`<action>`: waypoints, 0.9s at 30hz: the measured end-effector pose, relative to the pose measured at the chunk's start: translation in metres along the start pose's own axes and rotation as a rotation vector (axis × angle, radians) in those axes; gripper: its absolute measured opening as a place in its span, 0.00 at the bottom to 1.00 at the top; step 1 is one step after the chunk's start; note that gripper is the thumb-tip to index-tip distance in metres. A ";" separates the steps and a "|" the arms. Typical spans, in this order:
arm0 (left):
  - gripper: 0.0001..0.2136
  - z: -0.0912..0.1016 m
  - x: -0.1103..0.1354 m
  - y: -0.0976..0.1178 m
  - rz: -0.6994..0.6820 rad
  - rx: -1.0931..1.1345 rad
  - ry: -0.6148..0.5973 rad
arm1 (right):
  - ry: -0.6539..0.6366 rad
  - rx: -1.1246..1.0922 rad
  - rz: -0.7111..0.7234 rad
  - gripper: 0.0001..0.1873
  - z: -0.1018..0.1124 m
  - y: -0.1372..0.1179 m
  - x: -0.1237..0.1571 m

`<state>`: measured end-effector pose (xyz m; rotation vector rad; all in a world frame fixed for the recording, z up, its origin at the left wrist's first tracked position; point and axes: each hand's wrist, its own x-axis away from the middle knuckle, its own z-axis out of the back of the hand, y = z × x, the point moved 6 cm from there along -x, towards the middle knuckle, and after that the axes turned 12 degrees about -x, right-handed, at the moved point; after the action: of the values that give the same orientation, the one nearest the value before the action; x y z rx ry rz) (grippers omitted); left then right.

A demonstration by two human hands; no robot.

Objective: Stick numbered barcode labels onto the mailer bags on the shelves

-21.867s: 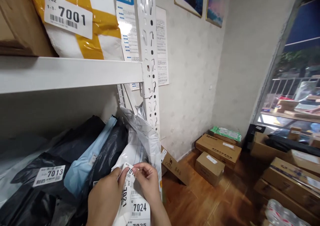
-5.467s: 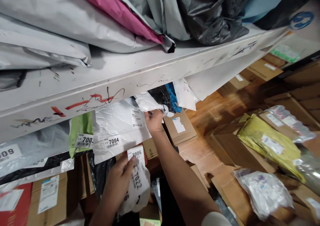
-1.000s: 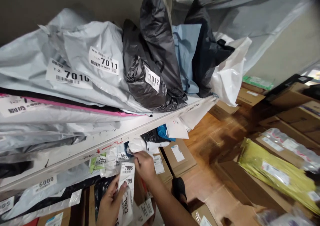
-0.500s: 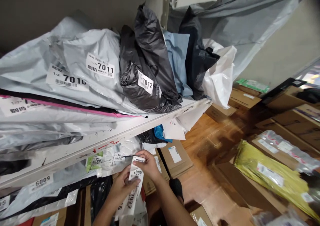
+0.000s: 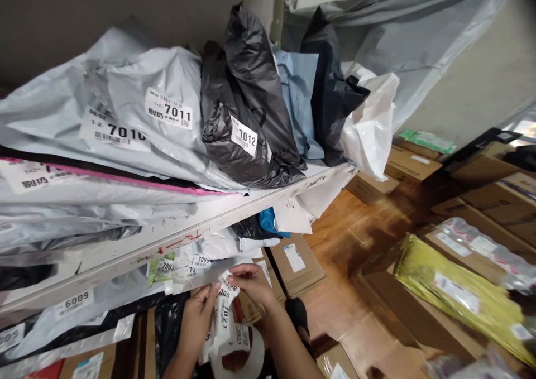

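Observation:
In the low middle of the view, my left hand (image 5: 201, 307) and my right hand (image 5: 251, 284) pinch a strip of white number labels (image 5: 226, 306) between thumbs and fingers. Its top label seems to end in "08", and "7021" reads further down. Below the hands the strip runs to a loose, curled roll of labels (image 5: 255, 356). Close to my left hand, on the lower shelf, lie plastic parcels with labels such as "7003" on a green parcel (image 5: 161, 268).
Above, the white shelf (image 5: 251, 200) bears grey mailer bags (image 5: 167, 72) and black bags (image 5: 251, 94) with number labels. On the wooden floor (image 5: 347, 234) at right stand cardboard boxes (image 5: 410, 306), with a yellow parcel (image 5: 456, 295) on top. A dark shoe (image 5: 298, 315) shows below.
My hands have shifted slightly down, and the top of the strip is now tilted and bent between my fingers. More of the curled label roll shows beneath them.

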<state>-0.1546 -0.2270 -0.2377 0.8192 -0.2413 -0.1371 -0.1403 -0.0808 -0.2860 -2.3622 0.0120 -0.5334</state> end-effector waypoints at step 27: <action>0.26 0.044 0.007 -0.009 0.231 -0.066 -0.039 | 0.001 0.270 0.425 0.05 -0.061 -0.029 -0.027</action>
<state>-0.1598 -0.2656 -0.2144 0.7179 -0.3646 0.0556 -0.1917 -0.0940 -0.2369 -2.0161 0.4082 -0.3051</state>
